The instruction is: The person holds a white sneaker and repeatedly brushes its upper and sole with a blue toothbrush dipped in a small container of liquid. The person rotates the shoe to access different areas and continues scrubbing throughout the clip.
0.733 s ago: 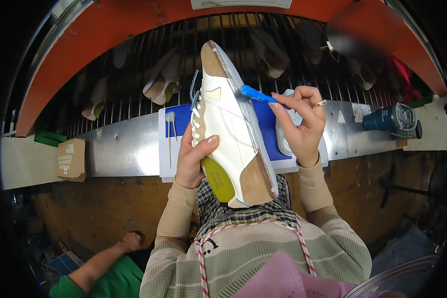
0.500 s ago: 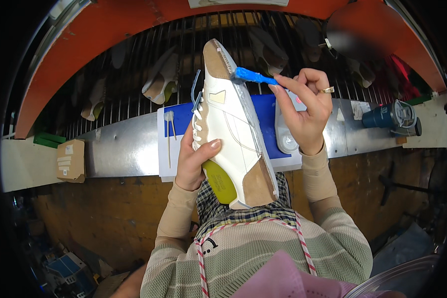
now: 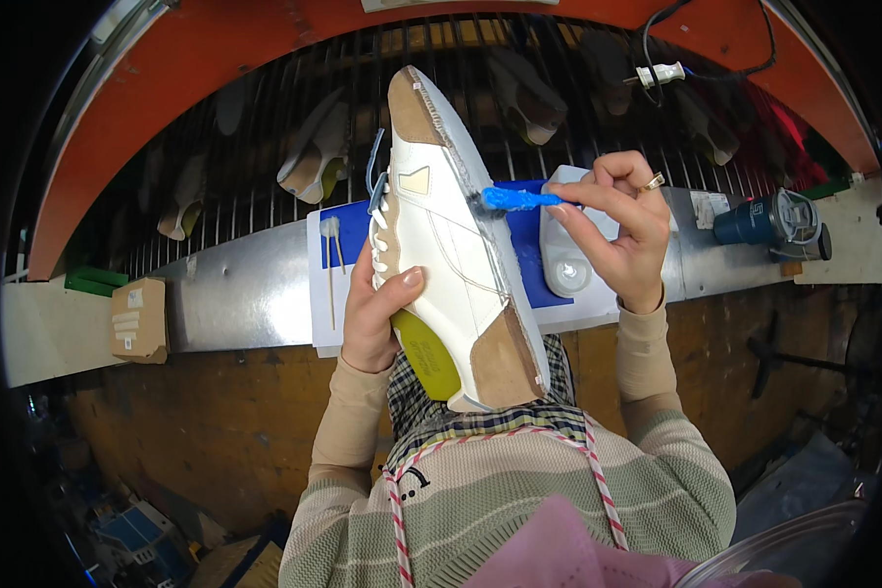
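Note:
A white and tan shoe upper (image 3: 446,250) with white laces and a yellow-green lining stands lengthwise before me, its toe pointing away. My left hand (image 3: 380,309) grips it on the laced side, thumb on the white panel. Between thumb and fingers, my right hand (image 3: 625,220) pinches a blue-handled brush (image 3: 521,199). The dark bristles touch the lower edge of the upper, about midway along, where a greyish band runs beside the stitching. A white plastic bottle (image 3: 566,274) lies behind the brush, near my right hand.
Two cotton-tipped sticks (image 3: 330,265) lie on white paper and a blue sheet (image 3: 341,223) on the metal ledge (image 3: 235,294). A cardboard box (image 3: 139,318) is at left, a dark blue tumbler (image 3: 755,221) at right. Several shoes rest on the barred rack (image 3: 265,137) beyond; a plug (image 3: 660,73) hangs above.
The brush in my right hand has moved down the shoe's edge, from near the toe toward the middle. My left hand has tilted the shoe slightly, showing more of its underside.

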`<state>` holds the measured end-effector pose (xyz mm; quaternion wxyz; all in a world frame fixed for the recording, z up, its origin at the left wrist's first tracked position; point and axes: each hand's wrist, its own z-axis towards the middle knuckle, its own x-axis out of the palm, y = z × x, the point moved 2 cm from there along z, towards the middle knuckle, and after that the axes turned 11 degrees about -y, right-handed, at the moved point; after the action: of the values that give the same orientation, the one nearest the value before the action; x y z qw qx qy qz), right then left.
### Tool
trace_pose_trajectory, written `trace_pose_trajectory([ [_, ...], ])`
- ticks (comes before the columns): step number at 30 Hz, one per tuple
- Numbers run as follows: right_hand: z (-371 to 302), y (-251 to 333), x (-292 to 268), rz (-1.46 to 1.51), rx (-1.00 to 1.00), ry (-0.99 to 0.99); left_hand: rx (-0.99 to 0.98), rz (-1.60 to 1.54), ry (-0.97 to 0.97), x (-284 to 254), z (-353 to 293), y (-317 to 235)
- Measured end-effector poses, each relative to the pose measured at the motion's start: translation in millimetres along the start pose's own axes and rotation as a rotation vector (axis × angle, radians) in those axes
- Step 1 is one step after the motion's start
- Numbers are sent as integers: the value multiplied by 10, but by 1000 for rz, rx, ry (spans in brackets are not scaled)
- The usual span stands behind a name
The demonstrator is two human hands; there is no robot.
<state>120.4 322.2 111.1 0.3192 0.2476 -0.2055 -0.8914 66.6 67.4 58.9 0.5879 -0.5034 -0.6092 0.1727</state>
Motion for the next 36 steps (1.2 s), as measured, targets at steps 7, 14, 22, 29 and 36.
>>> trace_pose_trajectory([
  [7, -356, 92, -82, 208, 332, 30, 0, -45, 15, -8, 80, 7],
  [14, -571, 295, -58, 134, 465, -56, 13, -55, -13, 44, 91, -8],
  [22, -316, 175, 68, -98, 54, -149, -12, -31, -21, 26, 21, 15],
  [29, -188, 74, 38, -17, 68, -63, 5, -54, -9, 21, 23, 16],
  [36, -246, 119, -124, 81, 123, 60, 45, -61, -15, 5, 64, -2],
])
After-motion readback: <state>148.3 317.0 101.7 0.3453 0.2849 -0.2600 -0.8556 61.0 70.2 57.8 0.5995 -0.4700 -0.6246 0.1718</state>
